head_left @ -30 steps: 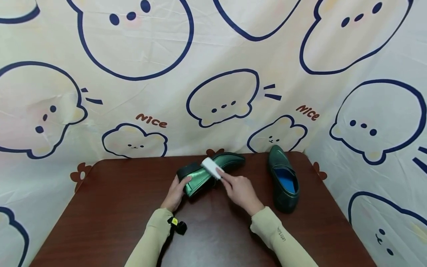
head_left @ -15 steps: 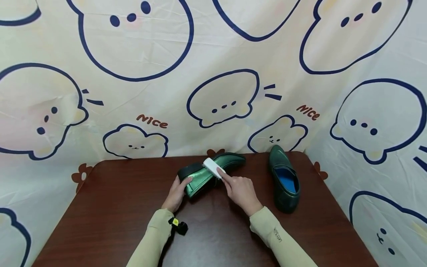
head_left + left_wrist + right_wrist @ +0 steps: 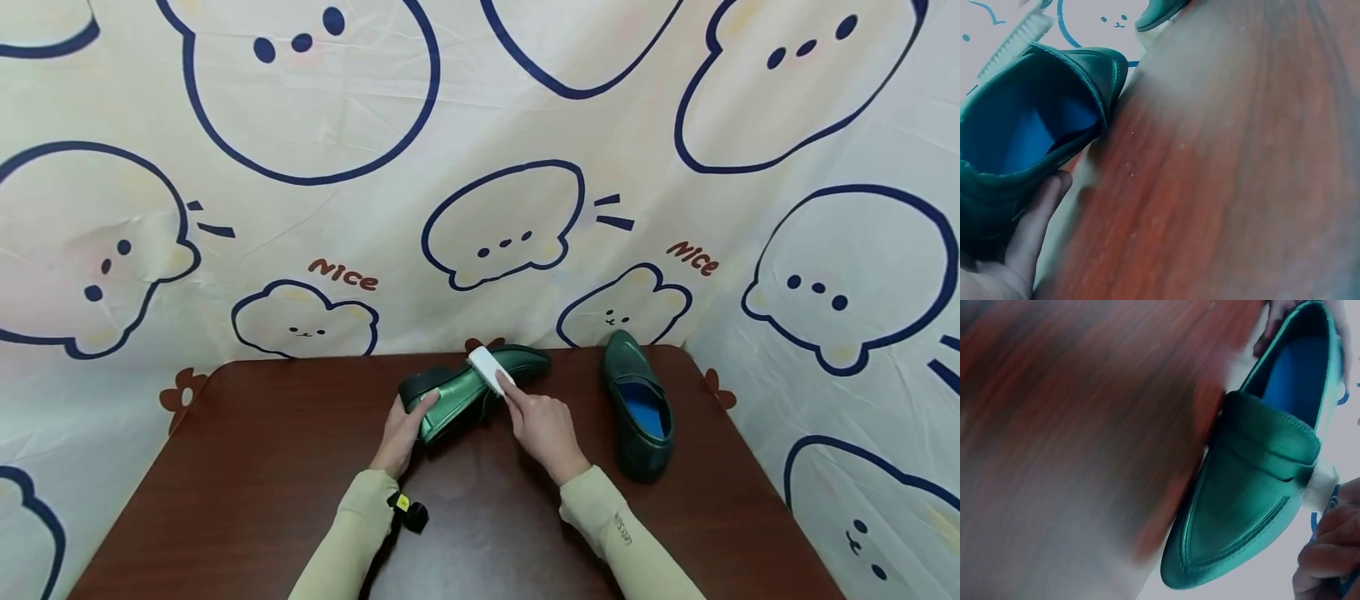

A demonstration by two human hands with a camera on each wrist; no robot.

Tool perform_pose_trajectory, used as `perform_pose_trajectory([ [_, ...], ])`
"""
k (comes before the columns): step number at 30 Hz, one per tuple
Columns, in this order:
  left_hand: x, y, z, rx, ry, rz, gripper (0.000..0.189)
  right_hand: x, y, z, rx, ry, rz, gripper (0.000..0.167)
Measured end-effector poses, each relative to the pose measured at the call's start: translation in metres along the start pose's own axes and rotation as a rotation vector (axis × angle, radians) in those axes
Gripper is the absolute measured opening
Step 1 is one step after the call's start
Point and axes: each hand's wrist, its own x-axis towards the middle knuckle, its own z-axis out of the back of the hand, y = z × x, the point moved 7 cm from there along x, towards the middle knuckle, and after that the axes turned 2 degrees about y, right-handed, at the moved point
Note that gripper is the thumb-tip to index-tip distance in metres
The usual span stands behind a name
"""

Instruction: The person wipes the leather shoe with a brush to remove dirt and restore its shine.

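In the head view, a shiny green loafer point(image 3: 457, 398) is tilted on its side near the table's far edge, toe to the right. My left hand point(image 3: 400, 435) grips it around the heel, thumb along the side. My right hand point(image 3: 543, 423) holds a white brush point(image 3: 489, 368), index finger stretched along it, with the bristles against the loafer's side. The left wrist view shows the pale bristles point(image 3: 1021, 45) beyond the shoe's opening, and my left thumb point(image 3: 1038, 215) on its outside. From the right wrist, the loafer's upper point(image 3: 1241, 494) and blue insole are visible; the brush is partly hidden.
A second green loafer point(image 3: 628, 360) stands upright on the right of the brown table point(image 3: 285, 467), toe toward the cloth. Behind and beside the table hangs a pale cloth point(image 3: 390, 208) with bear drawings. A black device point(image 3: 414, 517) is attached at my left wrist.
The brush has slid rightward along the loafer's side, from near the heel block toward the toe. My left hand keeps its grip, with a slight shift. The second loafer stays put.
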Motion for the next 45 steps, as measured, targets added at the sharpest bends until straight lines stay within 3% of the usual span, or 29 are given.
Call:
perform_pose_trajectory([
  [6, 0.002, 0.005, 0.001, 0.027, -0.050, 0.002, 0.091, 0.005, 0.002, -0.002, 0.135, -0.023, -0.102, 0.049],
  [14, 0.006, 0.005, 0.000, 0.054, -0.118, -0.010, 0.085, 0.008, 0.023, -0.002, 0.101, 0.017, 0.027, 0.052],
  [19, 0.007, 0.003, 0.002, 0.066, -0.120, -0.013, 0.089, 0.011, 0.020, -0.002, 0.019, 0.003, 0.033, 0.050],
  [25, 0.005, 0.004, 0.001, 0.064, -0.083, 0.003, 0.094, 0.015, -0.012, 0.002, -0.001, -0.068, -0.087, 0.048],
  [30, 0.005, 0.005, 0.001, 0.046, -0.054, 0.003, 0.093, 0.016, -0.044, 0.002, 0.006, -0.056, -0.236, 0.049],
  [33, 0.004, 0.003, 0.002, 0.043, -0.055, -0.012, 0.089, 0.017, -0.055, 0.002, 0.032, -0.056, -0.283, 0.050],
  [36, 0.005, 0.001, 0.002, 0.045, -0.067, -0.011, 0.087, 0.018, -0.050, 0.004, 0.080, -0.054, -0.245, 0.049],
  [39, 0.005, 0.002, 0.002, 0.052, -0.067, -0.006, 0.088, 0.017, -0.031, 0.006, 0.104, -0.042, -0.139, 0.048],
  [42, -0.006, -0.013, -0.002, 0.061, -0.053, -0.001, 0.084, 0.015, -0.009, 0.004, 0.078, -0.015, -0.046, 0.048],
  [45, -0.007, -0.017, -0.003, 0.057, -0.046, 0.008, 0.080, 0.015, 0.001, 0.001, 0.011, -0.021, 0.003, 0.049],
])
